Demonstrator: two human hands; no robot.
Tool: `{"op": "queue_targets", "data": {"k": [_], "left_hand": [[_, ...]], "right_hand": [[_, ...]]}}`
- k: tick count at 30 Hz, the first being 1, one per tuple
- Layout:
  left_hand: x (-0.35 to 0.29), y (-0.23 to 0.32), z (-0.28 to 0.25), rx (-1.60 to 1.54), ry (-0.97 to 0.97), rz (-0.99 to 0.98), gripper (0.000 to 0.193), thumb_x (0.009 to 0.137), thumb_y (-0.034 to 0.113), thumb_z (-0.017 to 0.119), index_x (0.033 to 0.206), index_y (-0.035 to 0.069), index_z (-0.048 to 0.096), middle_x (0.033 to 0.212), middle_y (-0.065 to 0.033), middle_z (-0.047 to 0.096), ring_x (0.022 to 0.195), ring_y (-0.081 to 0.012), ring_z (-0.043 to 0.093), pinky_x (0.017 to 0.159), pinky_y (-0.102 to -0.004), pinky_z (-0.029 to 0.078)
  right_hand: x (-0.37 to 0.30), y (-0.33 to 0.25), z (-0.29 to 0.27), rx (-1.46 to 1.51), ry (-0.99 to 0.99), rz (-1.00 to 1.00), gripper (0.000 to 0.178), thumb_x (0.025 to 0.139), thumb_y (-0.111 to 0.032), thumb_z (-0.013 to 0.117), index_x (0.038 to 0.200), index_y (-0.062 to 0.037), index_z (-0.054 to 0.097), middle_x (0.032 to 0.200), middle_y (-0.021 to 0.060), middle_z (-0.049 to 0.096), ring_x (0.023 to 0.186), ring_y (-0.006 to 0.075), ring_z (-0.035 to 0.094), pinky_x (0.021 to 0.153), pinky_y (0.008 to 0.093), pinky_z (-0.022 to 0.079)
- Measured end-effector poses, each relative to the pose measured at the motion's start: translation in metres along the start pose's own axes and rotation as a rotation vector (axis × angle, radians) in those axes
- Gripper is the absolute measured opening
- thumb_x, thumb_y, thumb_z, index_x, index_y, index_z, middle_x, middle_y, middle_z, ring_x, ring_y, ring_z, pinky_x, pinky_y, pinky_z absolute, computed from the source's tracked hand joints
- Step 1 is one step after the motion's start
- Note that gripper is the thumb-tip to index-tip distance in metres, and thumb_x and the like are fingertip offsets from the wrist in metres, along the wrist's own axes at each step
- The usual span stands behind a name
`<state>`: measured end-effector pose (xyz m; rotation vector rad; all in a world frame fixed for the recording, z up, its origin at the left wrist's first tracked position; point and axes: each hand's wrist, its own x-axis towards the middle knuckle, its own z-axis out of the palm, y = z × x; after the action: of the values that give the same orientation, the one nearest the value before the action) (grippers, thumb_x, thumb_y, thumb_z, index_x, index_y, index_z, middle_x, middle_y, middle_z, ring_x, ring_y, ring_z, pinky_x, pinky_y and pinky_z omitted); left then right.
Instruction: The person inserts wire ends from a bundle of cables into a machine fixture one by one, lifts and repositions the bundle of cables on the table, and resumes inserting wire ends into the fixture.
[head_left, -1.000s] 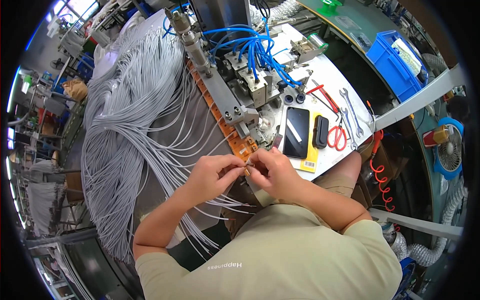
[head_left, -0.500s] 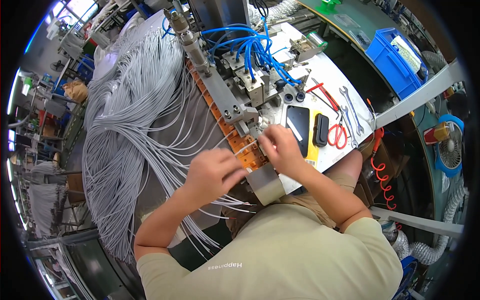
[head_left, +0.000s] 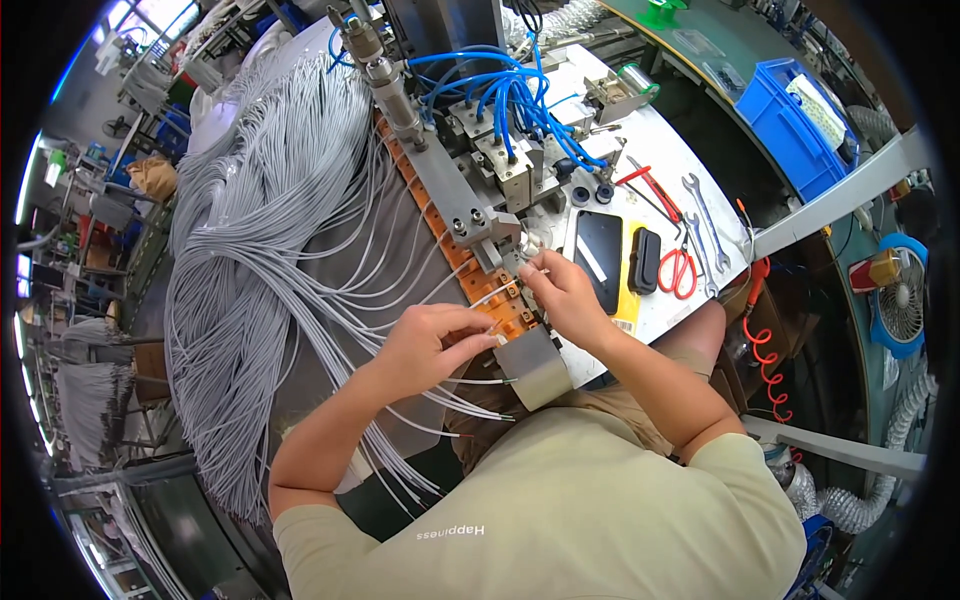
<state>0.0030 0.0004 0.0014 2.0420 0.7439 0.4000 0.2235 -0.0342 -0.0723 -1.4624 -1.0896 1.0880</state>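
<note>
My left hand (head_left: 435, 342) pinches a grey cable (head_left: 465, 379) near its stripped end, just left of the orange slotted rail (head_left: 455, 255). My right hand (head_left: 562, 290) is higher up and to the right, pinching the tip of another grey cable (head_left: 497, 295) at the end of the rail, beside the metal machine head (head_left: 480, 225). A large bundle of grey cables (head_left: 260, 240) fans out to the left across the bench. A small grey metal block (head_left: 535, 365) sits just below both hands.
A machine with blue air hoses (head_left: 510, 95) stands at the back. On the white tabletop (head_left: 690, 300) lie a black phone (head_left: 600, 260), a black case (head_left: 645, 260), red scissors (head_left: 680, 270), wrenches (head_left: 705, 205) and red-handled pliers (head_left: 645, 185). A blue bin (head_left: 790, 110) is far right.
My right hand has moved up and to the right along the rail toward the machine head, away from my left hand. My left hand stayed close to where it was.
</note>
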Motion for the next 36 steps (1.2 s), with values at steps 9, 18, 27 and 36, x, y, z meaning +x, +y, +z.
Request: {"op": "queue_targets", "data": {"k": [9, 18, 27, 36], "left_hand": [[-0.001, 0.007, -0.001, -0.326, 0.064, -0.206, 0.022, 0.090, 0.002, 0.068, 0.112, -0.002, 0.068, 0.088, -0.0071, 0.072, 0.069, -0.0087, 0.066, 0.061, -0.0212, 0.052], [-0.003, 0.003, 0.006, -0.133, 0.103, -0.079, 0.017, 0.091, 0.001, 0.066, 0.108, -0.003, 0.067, 0.087, -0.0060, 0.072, 0.072, -0.0093, 0.067, 0.065, -0.0223, 0.054], [-0.005, 0.009, -0.002, -0.201, -0.032, -0.092, 0.014, 0.092, 0.003, 0.065, 0.105, -0.002, 0.065, 0.081, -0.0034, 0.069, 0.072, -0.0094, 0.066, 0.068, -0.0243, 0.052], [0.001, 0.001, 0.013, 0.076, 0.290, 0.093, 0.014, 0.087, 0.007, 0.071, 0.099, 0.004, 0.066, 0.078, -0.0049, 0.067, 0.069, -0.0119, 0.064, 0.065, -0.0255, 0.051]], "right_hand": [[-0.051, -0.040, 0.004, -0.427, 0.025, -0.773, 0.014, 0.089, -0.006, 0.071, 0.099, -0.0018, 0.062, 0.066, 0.0061, 0.058, 0.057, 0.0172, 0.053, 0.058, 0.0323, 0.040], [-0.049, -0.033, 0.011, -0.356, 0.008, -0.673, 0.017, 0.086, -0.004, 0.073, 0.099, -0.0018, 0.062, 0.067, 0.0058, 0.060, 0.055, 0.0199, 0.051, 0.064, 0.0333, 0.040], [-0.035, -0.038, -0.001, -0.300, -0.204, -0.684, 0.014, 0.086, -0.002, 0.069, 0.094, -0.0028, 0.058, 0.072, 0.0068, 0.057, 0.062, 0.0250, 0.051, 0.065, 0.0352, 0.038], [-0.023, -0.028, 0.006, -0.522, 0.072, -0.851, 0.009, 0.090, -0.006, 0.065, 0.090, -0.0038, 0.056, 0.073, 0.0048, 0.055, 0.064, 0.0213, 0.051, 0.063, 0.0345, 0.040]]}}
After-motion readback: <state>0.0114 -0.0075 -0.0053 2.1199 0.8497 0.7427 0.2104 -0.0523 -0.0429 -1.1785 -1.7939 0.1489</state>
